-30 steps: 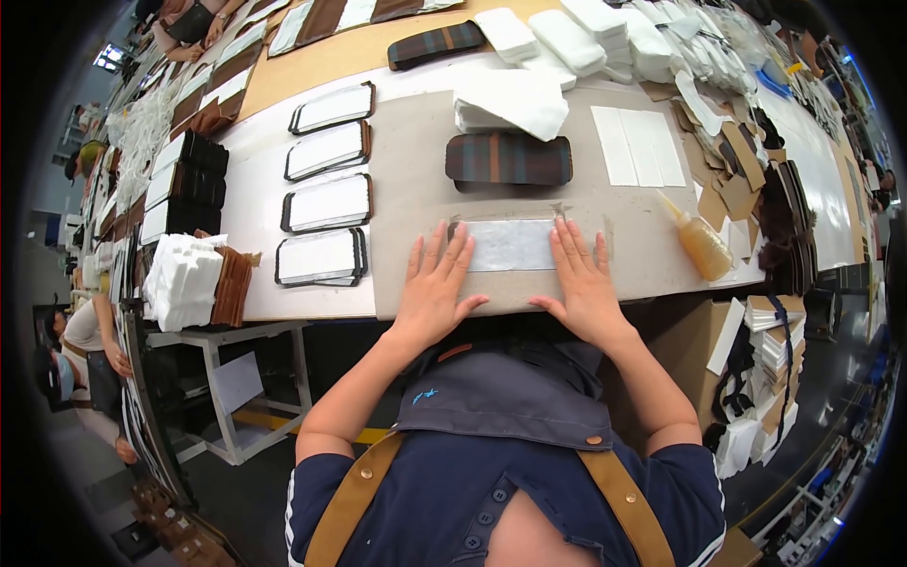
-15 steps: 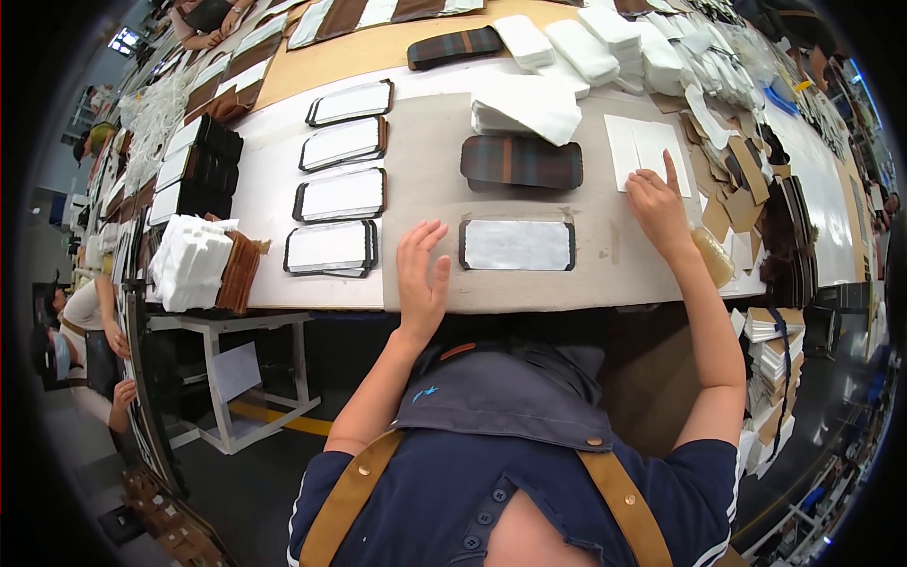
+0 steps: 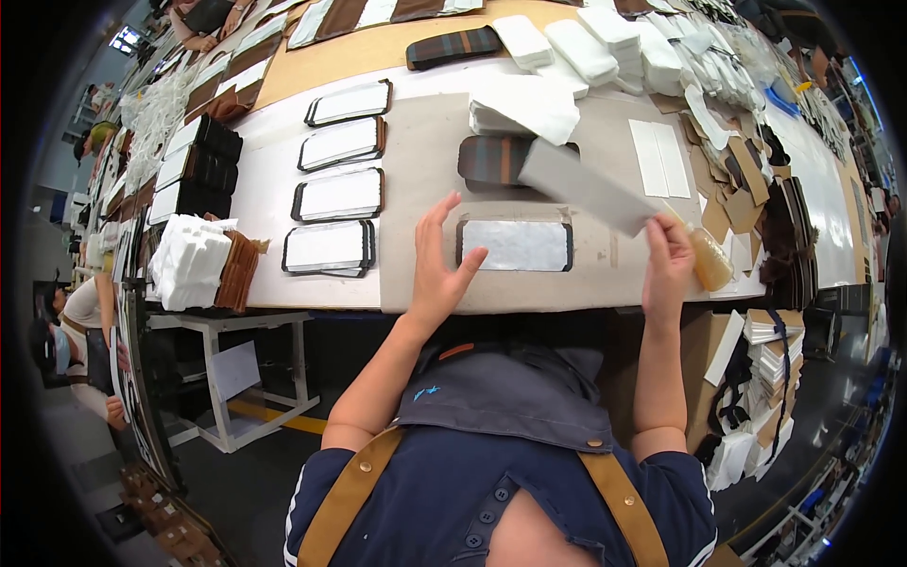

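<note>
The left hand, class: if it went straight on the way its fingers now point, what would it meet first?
Probably the near left end of the striped brown stack; the left hand may be raised, so it could pass above it.

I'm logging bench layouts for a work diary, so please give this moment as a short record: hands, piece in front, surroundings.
Left hand: open, holding nothing; thumb over the panel's left end, contact unclear
Right hand: pinching a grey strip by its near end
In front: dark-edged panel, pale face up, on the grey mat
Beyond: plaid piece, partly hidden by the strip
Left: four white-faced stacks
Right: two white strips, amber bottle
</note>
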`<state>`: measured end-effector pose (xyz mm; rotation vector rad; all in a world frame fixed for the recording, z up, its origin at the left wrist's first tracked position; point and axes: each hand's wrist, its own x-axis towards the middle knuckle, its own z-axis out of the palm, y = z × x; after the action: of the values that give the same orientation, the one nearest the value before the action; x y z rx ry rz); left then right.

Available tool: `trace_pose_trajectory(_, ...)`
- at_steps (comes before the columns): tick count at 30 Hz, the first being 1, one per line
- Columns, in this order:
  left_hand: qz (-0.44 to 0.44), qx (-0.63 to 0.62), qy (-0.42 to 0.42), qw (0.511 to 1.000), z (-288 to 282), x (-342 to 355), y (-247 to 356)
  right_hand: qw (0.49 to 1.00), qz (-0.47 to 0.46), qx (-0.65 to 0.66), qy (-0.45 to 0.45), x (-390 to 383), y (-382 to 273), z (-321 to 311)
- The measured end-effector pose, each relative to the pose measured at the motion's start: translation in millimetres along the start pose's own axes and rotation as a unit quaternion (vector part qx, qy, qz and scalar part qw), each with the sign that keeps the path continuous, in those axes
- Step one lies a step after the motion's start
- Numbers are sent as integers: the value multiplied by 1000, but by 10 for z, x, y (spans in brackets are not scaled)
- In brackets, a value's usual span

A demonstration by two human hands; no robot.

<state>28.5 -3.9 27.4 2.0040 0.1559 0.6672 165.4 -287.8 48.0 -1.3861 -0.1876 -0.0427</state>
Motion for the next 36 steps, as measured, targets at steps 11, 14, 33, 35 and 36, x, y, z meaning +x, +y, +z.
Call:
trace_pose_trajectory(11, -81, -100, -76, 989, -113, 323, 136, 889, -271, -341, -139, -249, -239, 682)
trace_pose_trajectory(14, -109, -114, -91, 983, -157, 335, 140, 829, -318, -415, -198, -226, -136, 710)
trace_pose_trajectory(33, -12, 233, -59, 971, -285, -163, -321, 780, -216, -455, -371, 21, 120, 608)
trace_pose_trajectory(35, -11, 234, -57, 971, -283, -176, -333, 778, -216, -456, -373, 8, 161, 622)
trace_pose_trajectory(36, -9, 235, -54, 971, -283, -179, -336, 777, -216, -458, -374, 6, 170, 628)
